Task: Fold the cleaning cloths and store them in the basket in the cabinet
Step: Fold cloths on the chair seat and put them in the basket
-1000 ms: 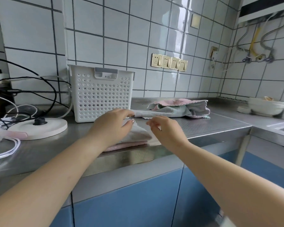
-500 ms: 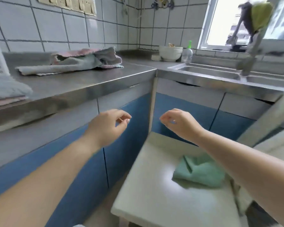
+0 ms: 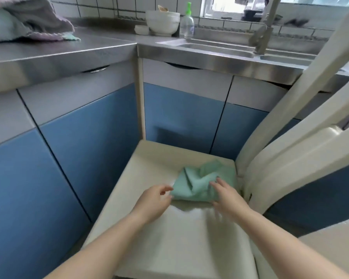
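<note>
Cabinets (image 3: 93,125): blue-fronted doors with grey upper bands run under the counter on both sides of the corner.
Counter (image 3: 101,49): a steel worktop wraps the corner, left and back.
Chair (image 3: 169,234): a cream chair stands in front of the cabinets, its seat facing the camera and its back rising at the right.
Sink (image 3: 216,48): it is set into the back run of the counter, with a steel tap (image 3: 264,35) behind it.
Cloth pile (image 3: 26,23): grey, pink and pale cloths lie heaped on the left counter, at the top left edge of view.
Green cloth (image 3: 197,184): crumpled and unfolded, it lies on the far right part of the chair seat, close to the chair back.
Bowl (image 3: 162,23): a white bowl stands in the counter corner, with a clear bottle (image 3: 186,23) with a green top just beside it.
Right hand (image 3: 228,198): its fingers are spread and lie on the near right part of the green cloth; the blur hides whether they grip it.
Left hand (image 3: 153,200): its fingers are loosely curled at the cloth's left edge, holding nothing that can be seen.
</note>
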Demonstrator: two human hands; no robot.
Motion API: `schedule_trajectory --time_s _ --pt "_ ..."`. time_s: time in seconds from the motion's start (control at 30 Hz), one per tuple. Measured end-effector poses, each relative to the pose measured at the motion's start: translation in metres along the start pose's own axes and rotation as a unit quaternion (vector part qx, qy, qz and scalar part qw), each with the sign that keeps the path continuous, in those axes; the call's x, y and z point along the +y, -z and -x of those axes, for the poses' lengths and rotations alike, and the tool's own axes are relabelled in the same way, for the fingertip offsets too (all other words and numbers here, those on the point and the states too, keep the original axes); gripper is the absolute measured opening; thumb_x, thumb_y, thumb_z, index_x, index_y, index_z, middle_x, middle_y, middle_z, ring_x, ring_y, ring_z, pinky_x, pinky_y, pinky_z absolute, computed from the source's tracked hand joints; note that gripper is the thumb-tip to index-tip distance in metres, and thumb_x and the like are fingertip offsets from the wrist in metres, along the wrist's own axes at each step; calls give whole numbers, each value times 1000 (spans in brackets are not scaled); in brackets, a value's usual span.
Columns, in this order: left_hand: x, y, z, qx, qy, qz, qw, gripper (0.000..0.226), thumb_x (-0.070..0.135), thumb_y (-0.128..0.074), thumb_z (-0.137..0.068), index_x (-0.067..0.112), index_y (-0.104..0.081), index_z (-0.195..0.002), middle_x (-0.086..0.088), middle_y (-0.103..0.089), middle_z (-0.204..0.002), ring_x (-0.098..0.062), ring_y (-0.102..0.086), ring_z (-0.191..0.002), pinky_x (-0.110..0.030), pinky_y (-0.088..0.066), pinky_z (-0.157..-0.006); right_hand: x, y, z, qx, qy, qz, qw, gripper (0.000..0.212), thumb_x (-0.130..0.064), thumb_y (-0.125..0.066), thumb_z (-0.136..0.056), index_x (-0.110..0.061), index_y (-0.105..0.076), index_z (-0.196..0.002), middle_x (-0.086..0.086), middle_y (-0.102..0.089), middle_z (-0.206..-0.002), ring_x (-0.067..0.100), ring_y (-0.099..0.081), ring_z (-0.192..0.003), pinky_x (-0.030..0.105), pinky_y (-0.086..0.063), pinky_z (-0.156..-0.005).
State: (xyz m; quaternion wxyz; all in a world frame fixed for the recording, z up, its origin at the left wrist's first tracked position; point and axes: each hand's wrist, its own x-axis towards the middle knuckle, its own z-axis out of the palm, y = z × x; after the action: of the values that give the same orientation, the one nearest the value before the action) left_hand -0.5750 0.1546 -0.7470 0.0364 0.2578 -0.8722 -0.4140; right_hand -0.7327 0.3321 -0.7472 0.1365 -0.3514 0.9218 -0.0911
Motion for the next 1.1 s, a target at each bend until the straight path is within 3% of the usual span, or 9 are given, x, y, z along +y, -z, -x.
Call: schedule_trajectory --time_s 0.2,0.33,0.43,0.5,0.6,0.73,0.9,1.0,1.1 --pt "-2 -42 -29 2 21 -21 1000 59 18 -65 -81 16 -46 -137 -1 -51 -137 -16 -48 -126 -23 -36 -103 8 -27 -10 -32 48 32 998 77 -24 -61 -86 -26 -18 -149 1 -24 -153 24 -31 -136 32 -30 -111" --pt "1 -50 -37 28 29 17 999 49 12 -64 -78 18 -58 -126 -2 -59 -126 -16 -56 -114 -23 -42 -97 15 -34 -4 46 66 58 995 70 -29 -61 -81 -26 -29 -144 1 -41 -134 25 -42 -122 32 -41 -96" --pt "3 -49 -35 65 13 38 997 41 13 -66 -78 19 -63 -119 -1 -59 -116 -15 -58 -105 -16 -40 -88 7 -38 3 170 128 12 977 44 -25 -71 -69 -25 -53 -110 -2 -55 -99 25 -59 -87 30 -43 -68" --pt "7 -46 -30 67 -2 68 995 42 12 -68 -79 18 -62 -120 0 -57 -113 -13 -60 -100 -13 -40 -86 -7 -41 10 200 163 -45 965 28 -35 -67 -72 -27 -48 -91 -6 -54 -82 19 -56 -70 24 -35 -58" --pt "18 -39 -21 55 -16 132 990 42 13 -58 -80 17 -61 -122 2 -55 -115 -15 -61 -105 -22 -47 -93 -30 -45 19 168 157 -129 965 30 -45 -62 -80 -23 -53 -100 -9 -54 -92 10 -54 -85 19 -36 -69" --pt "33 -28 -14 44 -39 209 976 47 5 -43 -75 24 -64 -113 -5 -63 -119 -21 -64 -106 -42 -51 -95 -48 -36 18 179 81 -288 937 42 -34 -72 -78 -21 -53 -113 -9 -54 -107 4 -52 -99 14 -40 -83" --pt "56 -7 -3 127 -135 82 979 31 2 -58 -84 22 -71 -104 10 -64 -98 -4 -61 -93 -14 -47 -85 -68 -9 23 185 56 -392 900 22 -11 -61 -86 -32 -54 -85 -9 -65 -86 5 -61 -80 19 -45 -72" --pt "67 14 1 184 -189 -4 965 13 14 -66 -82 21 -72 -91 12 -60 -86 -6 -56 -81 -20 -47 -75 -73 12 28 213 66 -400 889 13 -11 -58 -88 -23 -59 -83 -2 -65 -83 7 -59 -75 23 -47 -71" --pt "75 36 6 227 -228 -75 944 11 30 -66 -79 20 -69 -80 7 -56 -88 -13 -53 -87 -30 -42 -78 -82 38 36 209 82 -425 877 5 -13 -57 -87 -17 -58 -85 -9 -62 -77 -1 -55 -69 15 -43 -66"
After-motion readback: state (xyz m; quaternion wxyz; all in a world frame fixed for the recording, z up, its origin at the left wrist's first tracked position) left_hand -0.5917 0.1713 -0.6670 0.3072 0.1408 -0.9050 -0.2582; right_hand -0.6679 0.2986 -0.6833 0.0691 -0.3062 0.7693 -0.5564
